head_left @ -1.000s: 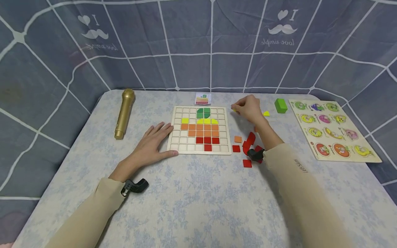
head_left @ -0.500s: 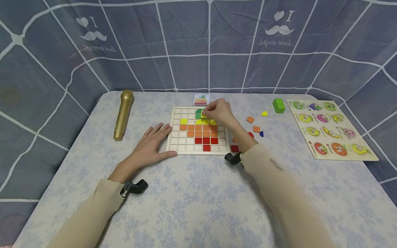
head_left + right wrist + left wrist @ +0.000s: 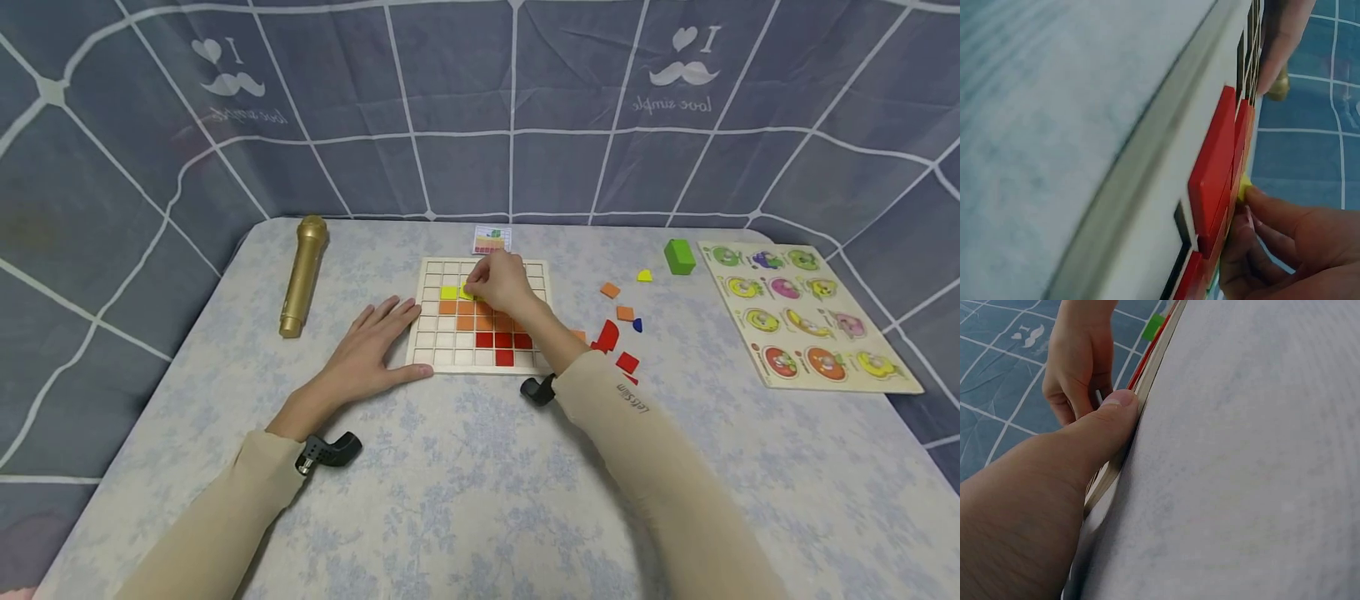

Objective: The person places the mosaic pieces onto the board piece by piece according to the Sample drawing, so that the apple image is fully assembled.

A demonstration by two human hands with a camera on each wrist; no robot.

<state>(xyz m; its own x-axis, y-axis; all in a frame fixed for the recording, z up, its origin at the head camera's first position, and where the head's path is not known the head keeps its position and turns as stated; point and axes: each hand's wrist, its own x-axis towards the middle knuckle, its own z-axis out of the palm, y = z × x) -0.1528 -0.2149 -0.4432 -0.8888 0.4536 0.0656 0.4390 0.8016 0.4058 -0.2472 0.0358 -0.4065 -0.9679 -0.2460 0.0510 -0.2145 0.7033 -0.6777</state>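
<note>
A wooden grid board (image 3: 442, 358) lies mid-table, with red, orange and yellow tiles set in its squares. Over its upper half, my right hand (image 3: 501, 282) pinches a yellow tile (image 3: 466, 292) at a square beside another yellow tile (image 3: 448, 292). The right wrist view shows this yellow tile (image 3: 1244, 186) between thumb and finger, behind a red tile (image 3: 1213, 169). The green pieces are hidden under the hand in the head view. My left hand (image 3: 367, 354) rests at the board's left edge with fingers spread; its thumb (image 3: 1107, 422) touches the near edge.
Right of the board lie loose red pieces (image 3: 609, 335), orange tiles (image 3: 611, 290), a yellow piece (image 3: 644, 276) and a blue piece (image 3: 637, 325). A pattern card (image 3: 492, 238) sits behind it. A green block (image 3: 679, 257), a fruit puzzle board (image 3: 810, 317) and a gold microphone (image 3: 303, 275) stand farther out.
My right hand has come left from the loose pieces onto the board, carrying the yellow tile across the green pieces to the upper-left squares. The left hand has stayed put.
</note>
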